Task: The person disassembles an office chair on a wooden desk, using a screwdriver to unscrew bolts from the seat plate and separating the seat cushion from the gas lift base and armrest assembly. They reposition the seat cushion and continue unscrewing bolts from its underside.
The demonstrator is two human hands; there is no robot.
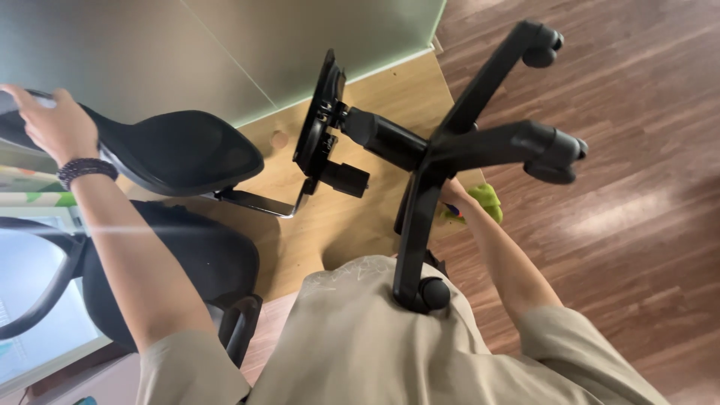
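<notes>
A black office chair lies tipped on its side, its star base (pixel 457 142) with castors pointing up toward me. My left hand (pixel 49 120) grips the edge of the black chair backrest (pixel 176 150) at the far left; a dark bead bracelet sits on that wrist. My right hand (pixel 454 196) reaches down behind the base leg and is mostly hidden; it touches a green object (pixel 486 201) that could be a cloth or a handle. One castor (pixel 433 294) rests against my beige shirt.
A light wooden board (pixel 352 217) lies under the chair. The black seat plate mechanism (pixel 319 120) and gas cylinder (pixel 379 135) stick out sideways. Dark wood flooring (pixel 637 225) spreads to the right. A second black chair (pixel 187 262) stands at lower left.
</notes>
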